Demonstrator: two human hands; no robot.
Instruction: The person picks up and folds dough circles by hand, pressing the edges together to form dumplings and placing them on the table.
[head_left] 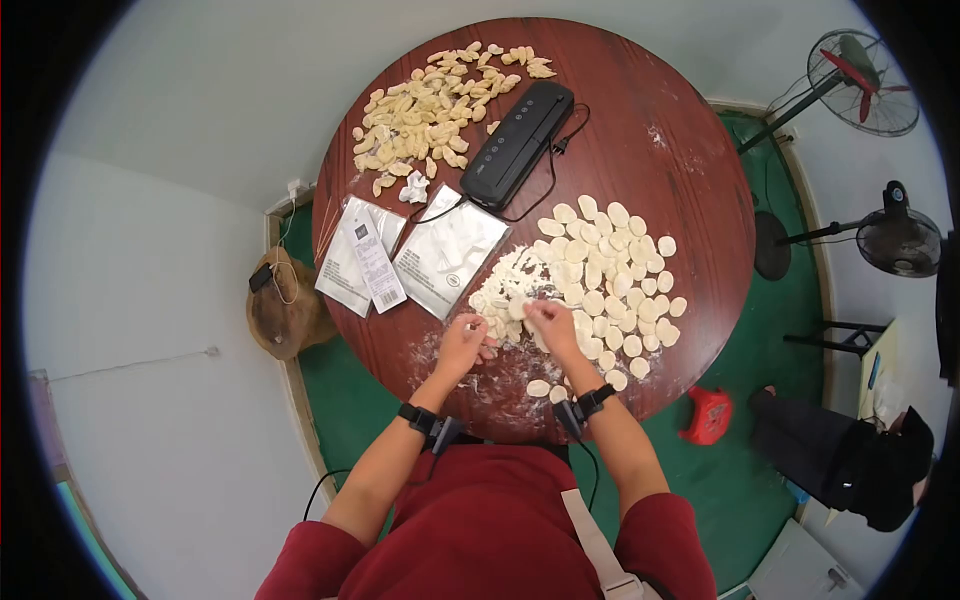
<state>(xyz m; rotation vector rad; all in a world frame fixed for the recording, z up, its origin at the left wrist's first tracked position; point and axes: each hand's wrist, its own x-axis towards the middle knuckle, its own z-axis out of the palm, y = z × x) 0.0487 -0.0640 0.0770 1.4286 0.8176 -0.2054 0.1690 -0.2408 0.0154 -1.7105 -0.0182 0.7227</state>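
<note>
My right hand (552, 325) is closed in a pinch at the edge of a pale dough round (517, 309), just in front of a heap of flour (512, 276). Left of it, my left hand (464, 343) is held low over the floury tabletop with its fingers curled together; what they hold, if anything, is too small to make out. Many flat dough rounds (594, 303) spread to the right of the flour, some overlapping. A few lie by my right wrist.
Shaped dough pieces (410, 115) cover the far left of the round wooden table (640, 100). A black vacuum sealer (518, 143) with a cord lies near them, beside silvery packets (450, 255). A red stool (708, 416), fans (862, 80) and another person (840, 455) are at right.
</note>
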